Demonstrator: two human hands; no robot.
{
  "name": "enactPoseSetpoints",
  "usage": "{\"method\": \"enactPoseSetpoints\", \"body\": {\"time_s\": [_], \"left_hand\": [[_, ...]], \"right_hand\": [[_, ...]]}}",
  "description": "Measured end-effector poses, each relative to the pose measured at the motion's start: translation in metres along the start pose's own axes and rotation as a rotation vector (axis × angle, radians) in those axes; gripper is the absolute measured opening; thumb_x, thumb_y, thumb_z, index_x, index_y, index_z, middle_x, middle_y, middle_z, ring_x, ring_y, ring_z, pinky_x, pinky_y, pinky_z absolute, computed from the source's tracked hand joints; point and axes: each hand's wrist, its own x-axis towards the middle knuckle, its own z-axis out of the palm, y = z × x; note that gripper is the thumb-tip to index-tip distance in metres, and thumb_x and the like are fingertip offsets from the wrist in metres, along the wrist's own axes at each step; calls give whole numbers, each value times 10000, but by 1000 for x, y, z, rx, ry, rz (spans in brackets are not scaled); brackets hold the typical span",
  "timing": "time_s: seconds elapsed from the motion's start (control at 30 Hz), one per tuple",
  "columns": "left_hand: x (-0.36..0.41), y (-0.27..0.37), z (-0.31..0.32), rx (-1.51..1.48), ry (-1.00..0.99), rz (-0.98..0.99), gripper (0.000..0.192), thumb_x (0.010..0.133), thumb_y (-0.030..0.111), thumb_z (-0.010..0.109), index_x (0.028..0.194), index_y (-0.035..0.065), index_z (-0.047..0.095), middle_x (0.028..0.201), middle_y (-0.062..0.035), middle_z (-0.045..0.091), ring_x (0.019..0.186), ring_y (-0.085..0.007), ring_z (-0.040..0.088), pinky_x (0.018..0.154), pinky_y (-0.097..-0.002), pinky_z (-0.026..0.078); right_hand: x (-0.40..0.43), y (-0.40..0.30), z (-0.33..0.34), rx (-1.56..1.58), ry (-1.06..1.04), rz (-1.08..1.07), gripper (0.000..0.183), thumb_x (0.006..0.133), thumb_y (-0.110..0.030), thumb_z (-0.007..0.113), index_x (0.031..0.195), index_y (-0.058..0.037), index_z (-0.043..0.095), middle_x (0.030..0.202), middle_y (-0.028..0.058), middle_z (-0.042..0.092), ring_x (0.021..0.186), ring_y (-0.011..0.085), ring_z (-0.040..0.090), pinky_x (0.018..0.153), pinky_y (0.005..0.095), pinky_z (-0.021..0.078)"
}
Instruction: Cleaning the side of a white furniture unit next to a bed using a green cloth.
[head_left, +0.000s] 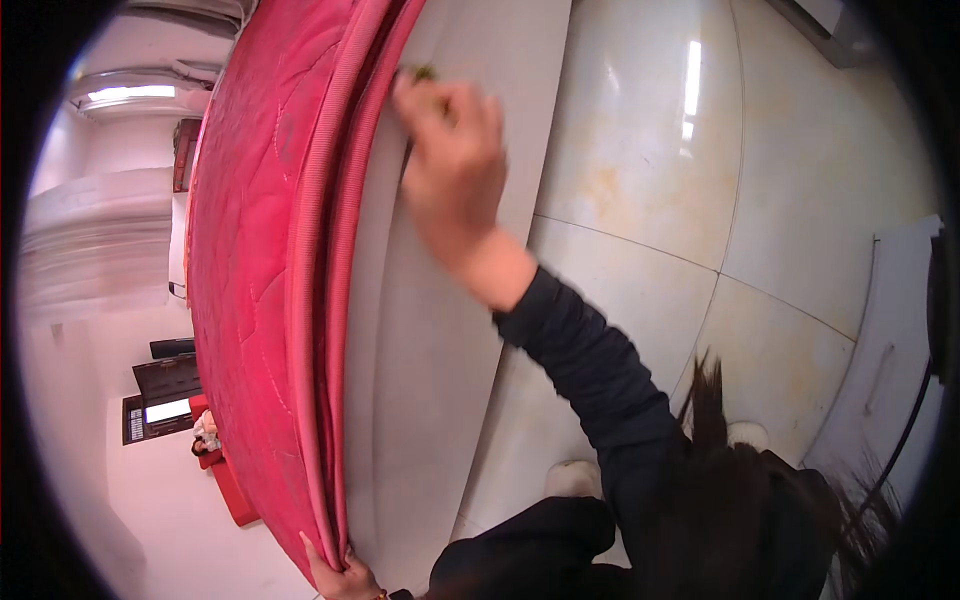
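A pink-red quilted mattress (255, 247) with ribbed edging lies along the left, its edge showing two layers with a dark gap between them. My left hand (341, 576) grips the near end of that edge, at the bottom of the view. Blurred, my right hand (456, 142) is curled over the pale side panel (442, 322), close beside the mattress edge. A small yellow-green thing (425, 73) shows at its fingers, with more of that colour between them. What it is cannot be told, and whether this hand touches the mattress is unclear.
Pale floor tiles (637, 187) lie right of the panel. A white cabinet or drawer front (862, 352) with a dark cable stands at the far right. Beyond the mattress, a person (204, 433) is near a red sofa (234, 491). Dark hair hangs across the lower right.
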Motion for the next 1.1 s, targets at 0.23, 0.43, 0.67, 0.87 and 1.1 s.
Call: {"method": "enactPoseSetpoints", "body": {"time_s": [0.23,0.43,0.67,0.87,1.1], "left_hand": [[-9,-6,5,-9,-52,-114,380,823,229,640,1046,-73,578,852,-167,643,762,-264,626,690,-332,490],[-8,5,10,9,66,-58,452,854,364,592,1022,-56,591,845,-168,642,734,-282,619,668,-340,488],[-3,21,20,26,55,-41,461,871,393,558,1027,-38,599,823,-159,643,697,-278,623,632,-340,482],[-10,33,19,16,48,-107,495,858,397,584,1067,-51,590,881,-174,647,744,-274,639,665,-322,493],[-5,39,30,44,132,-103,393,861,311,605,1035,-41,608,821,-124,662,699,-179,628,640,-278,487]], "right_hand": [[-115,-66,-61,327,-243,-30,382,682,-51,567,1057,-77,631,1022,50,568,837,223,567,688,325,484],[-54,-26,-23,141,-97,88,447,652,96,549,1035,-106,662,845,74,534,762,245,512,631,350,426],[-171,-109,-101,422,-306,218,423,607,-29,608,1025,-69,662,884,49,563,743,209,510,602,292,447],[-195,-109,-125,482,-420,-11,379,614,-137,609,986,-135,682,927,35,602,690,179,541,528,242,447],[-188,-111,-103,448,-292,194,434,596,178,545,988,23,648,965,149,563,811,259,567,736,270,443]]}}
